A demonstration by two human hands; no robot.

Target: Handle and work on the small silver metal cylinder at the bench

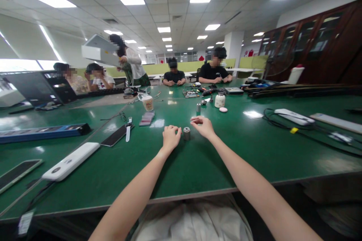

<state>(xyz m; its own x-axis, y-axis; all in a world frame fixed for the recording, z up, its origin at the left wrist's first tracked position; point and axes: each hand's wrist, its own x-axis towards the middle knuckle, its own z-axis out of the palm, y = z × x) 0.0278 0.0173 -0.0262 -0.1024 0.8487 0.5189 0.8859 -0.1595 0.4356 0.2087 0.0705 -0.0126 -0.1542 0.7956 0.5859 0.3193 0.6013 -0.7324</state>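
Observation:
A short grey metal cylinder stands upright on the green table, with a ring-like top. Just left of it, my left hand rests with loosely bent fingers, holding nothing that I can see; whether the thumb touches the cylinder I cannot tell. My right hand hovers to the cylinder's right, thumb and forefinger brought together in a pinch. Anything between those fingertips is too small to make out. Beyond them stands a second, slimmer metal cylinder, with small dark metal parts close to it.
A white jar and pink lid stand behind right; a paper cup behind left. A watch, black phone and power strip lie left. Cables run right. Other people sit across the table.

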